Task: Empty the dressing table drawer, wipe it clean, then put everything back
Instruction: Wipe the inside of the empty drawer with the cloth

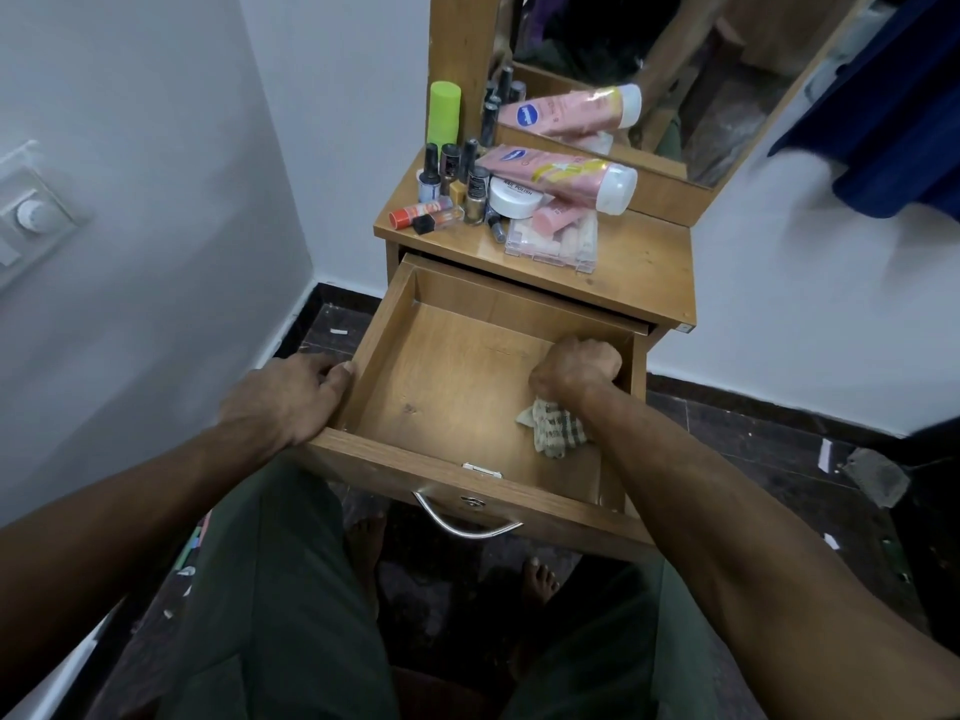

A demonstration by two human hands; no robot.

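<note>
Bare drawer (441,376) floor left of cloth (553,426); cosmetics (514,200) crowding tabletop's left.

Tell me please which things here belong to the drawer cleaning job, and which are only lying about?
Job things: drawer, cloth in the right hand, left hand on the drawer side, cosmetics on the tabletop: pink tube, nail polish bottles, white jar, clear box.

Lying about: wall switch, blue garment, paper scraps.
</note>
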